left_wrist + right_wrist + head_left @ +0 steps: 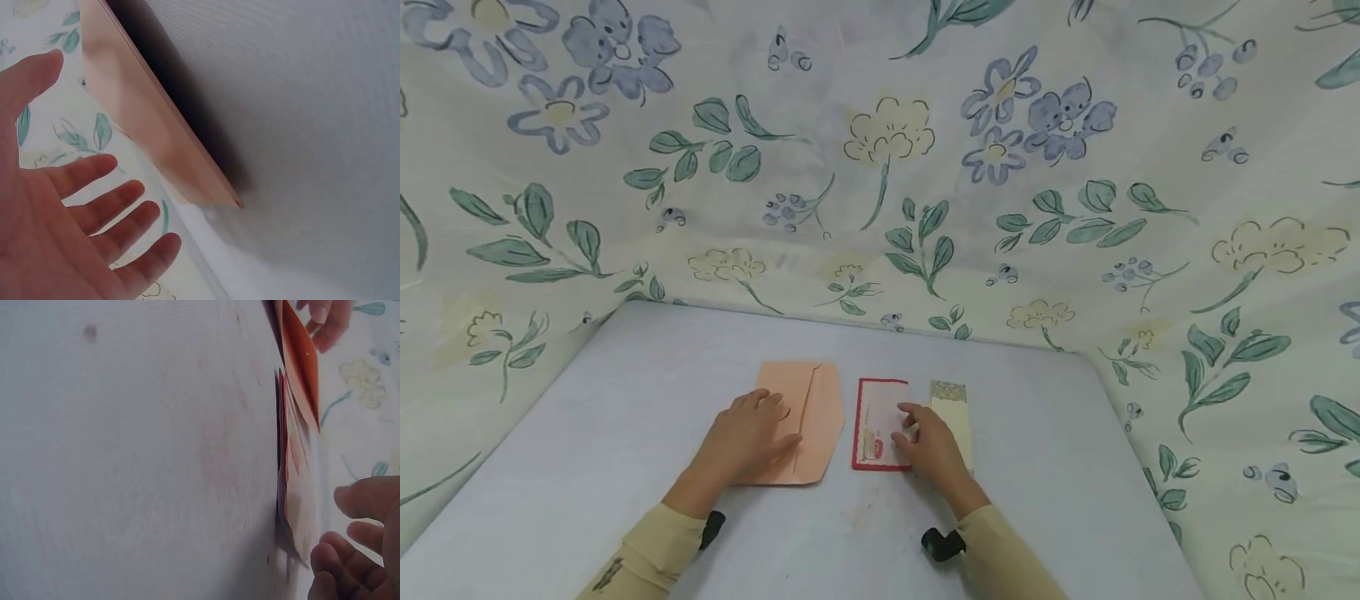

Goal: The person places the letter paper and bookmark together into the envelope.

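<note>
Head view shows the left hand [748, 437] lying flat on a peach envelope [808, 429], its fingers straight and a little spread, pressing the paper down rather than gripping it; this seems meant to keep the envelope from sliding on the smooth worktop [625, 433]. The envelope's flap is open and points away beyond the fingertips. In the left wrist view the fingers [94, 175] are plainly apart and uncurled, with the envelope's edge [162, 144] just past them.

Just beside, to the right, the right hand [932, 446] rests on a red-bordered card [876, 425]. Its fingertips touch the card's right edge and look lightly bent; whether they pinch the edge or merely press on it cannot be told from the head view. In the right wrist view the fingers [369, 500] are curled loosely near the card's edge [297, 475], which suggests a hold ready to lift it, judged from the pose alone.

Under the heel of the right hand, on the far side from the envelope, lies a pale strip with a patterned top [950, 408], touching or nearly touching the card. Card and envelope lie near each other, not overlapping. Farther out, a floral cloth [887, 167] hangs behind and around the worktop.
</note>
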Motion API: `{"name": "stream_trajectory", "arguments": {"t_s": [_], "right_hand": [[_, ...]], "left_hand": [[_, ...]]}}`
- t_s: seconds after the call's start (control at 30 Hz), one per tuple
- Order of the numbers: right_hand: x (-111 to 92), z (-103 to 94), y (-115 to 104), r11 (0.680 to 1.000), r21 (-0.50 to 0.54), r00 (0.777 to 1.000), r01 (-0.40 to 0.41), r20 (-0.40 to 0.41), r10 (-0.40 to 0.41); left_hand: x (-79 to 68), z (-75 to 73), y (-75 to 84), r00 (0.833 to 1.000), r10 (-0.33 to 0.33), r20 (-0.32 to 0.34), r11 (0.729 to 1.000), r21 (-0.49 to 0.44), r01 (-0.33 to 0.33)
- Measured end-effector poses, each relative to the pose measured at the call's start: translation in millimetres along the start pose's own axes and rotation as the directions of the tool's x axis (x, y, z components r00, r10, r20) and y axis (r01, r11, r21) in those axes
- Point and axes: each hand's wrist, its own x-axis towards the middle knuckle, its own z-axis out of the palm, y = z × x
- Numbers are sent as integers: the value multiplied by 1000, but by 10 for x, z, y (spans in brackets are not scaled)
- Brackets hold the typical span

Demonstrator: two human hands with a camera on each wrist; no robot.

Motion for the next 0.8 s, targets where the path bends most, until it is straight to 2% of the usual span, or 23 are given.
{"name": "stream_trajectory", "arguments": {"t_s": [0.17,0.33,0.57,0.8], "right_hand": [[7,30,-57,998,-5,998,58,7,-58],[17,74,-105,998,-4,998,63,15,-63],[36,133,-170,998,9,997,68,38,-69],[36,181,-221,995,9,994,101,30,-101]], "left_hand": [[1,18,34,1000,-3,10,1000,-14,3],[11,24,56,999,-8,38,999,-37,9],[22,65,62,1000,-22,10,999,-43,22],[22,46,123,998,-45,47,998,-44,47]]}}
